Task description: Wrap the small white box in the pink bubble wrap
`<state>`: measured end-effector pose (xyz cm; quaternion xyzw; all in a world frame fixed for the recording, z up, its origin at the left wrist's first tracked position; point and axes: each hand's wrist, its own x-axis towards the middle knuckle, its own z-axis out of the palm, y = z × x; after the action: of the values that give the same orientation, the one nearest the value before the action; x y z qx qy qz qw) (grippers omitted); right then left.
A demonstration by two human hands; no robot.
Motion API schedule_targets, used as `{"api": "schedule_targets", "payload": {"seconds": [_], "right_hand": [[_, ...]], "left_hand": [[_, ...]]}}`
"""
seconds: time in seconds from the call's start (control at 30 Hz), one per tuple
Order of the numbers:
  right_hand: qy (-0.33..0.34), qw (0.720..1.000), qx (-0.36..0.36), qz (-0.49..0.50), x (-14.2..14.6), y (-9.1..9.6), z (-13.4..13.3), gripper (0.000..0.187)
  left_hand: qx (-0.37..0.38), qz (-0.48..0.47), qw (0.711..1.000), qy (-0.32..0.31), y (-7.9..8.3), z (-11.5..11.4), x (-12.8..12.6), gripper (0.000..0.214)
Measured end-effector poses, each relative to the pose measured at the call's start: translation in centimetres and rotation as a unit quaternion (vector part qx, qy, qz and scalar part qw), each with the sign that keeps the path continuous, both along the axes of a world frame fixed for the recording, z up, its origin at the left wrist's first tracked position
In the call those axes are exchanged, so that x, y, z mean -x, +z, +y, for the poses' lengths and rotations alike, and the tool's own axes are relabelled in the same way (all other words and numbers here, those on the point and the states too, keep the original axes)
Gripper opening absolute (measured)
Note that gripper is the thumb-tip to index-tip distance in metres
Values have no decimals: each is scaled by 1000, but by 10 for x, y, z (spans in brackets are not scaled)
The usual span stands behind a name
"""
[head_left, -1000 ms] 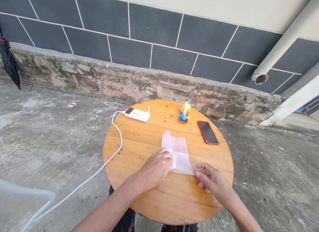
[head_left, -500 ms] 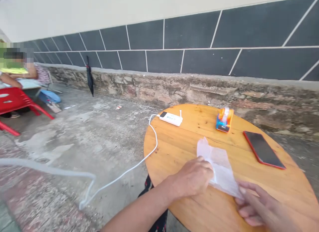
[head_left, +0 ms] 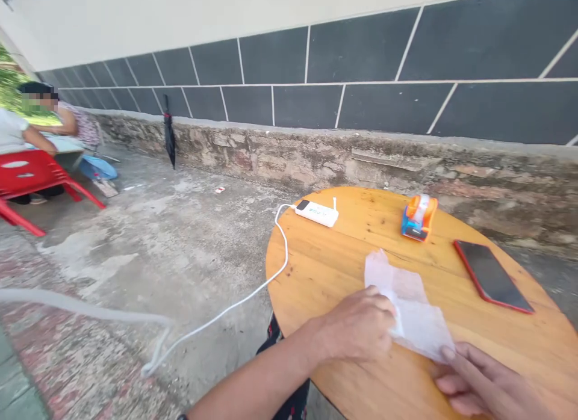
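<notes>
A thin white tissue-like sheet (head_left: 422,324) with fold creases lies on the round wooden table (head_left: 325,257). My left hand (head_left: 361,324) is closed at the sheet's left edge, knuckles up. A bright white fold shows beside its fingers; the fingertips themselves are hidden. At the near right corner of the sheet, my right hand (head_left: 474,375) pinches it between thumb and fingers. Beyond the hands stands an orange and blue tape dispenser (head_left: 419,218) with a roll of clear tape. A red-edged phone (head_left: 494,275) lies dark-screened to the right.
A white oblong device (head_left: 316,213) sits at the table's far left, its white cable (head_left: 285,251) dropping over the edge. A black umbrella (head_left: 169,140) leans against the wall. Two people sit at another table on the left, by a red chair (head_left: 34,176).
The view has shifted slightly, so the table things sit further right. My left hand stays at the sheet, and my right hand keeps its corner. The sheet looks a little flatter.
</notes>
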<state>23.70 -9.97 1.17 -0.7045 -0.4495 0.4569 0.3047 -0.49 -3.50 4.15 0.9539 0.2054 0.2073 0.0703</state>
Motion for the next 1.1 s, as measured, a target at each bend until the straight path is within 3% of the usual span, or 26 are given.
{"api": "schedule_targets", "payload": {"seconds": [0.1,0.23,0.33,0.47,0.6,0.67,0.8,1.1], "right_hand": [[-9,1000,-12,21,17,15,-7,41],[-20,995,-21,97,21,12,-9,40],[-23,995,-31,92,20,9,-10,38],[20,997,-18,78,22,15,-5,41],[46,999,-4,23,24,19,5,43],[41,999,-30,-17,26,17,8,42],[0,990,-108,-94,33,8,12,35],[-86,951,-212,-210,52,-4,7,20]], "left_hand": [[37,-16,999,9,5,-2,2,16],[83,-38,996,15,7,-2,2,18],[103,-53,993,9,5,-2,1,20],[118,-67,991,12,2,-2,-1,24],[131,-71,989,24,1,-3,-2,25],[137,-67,988,30,2,-3,-2,25],[138,-64,988,35,3,-3,-4,25],[155,-91,983,40,-4,-4,-6,25]]}}
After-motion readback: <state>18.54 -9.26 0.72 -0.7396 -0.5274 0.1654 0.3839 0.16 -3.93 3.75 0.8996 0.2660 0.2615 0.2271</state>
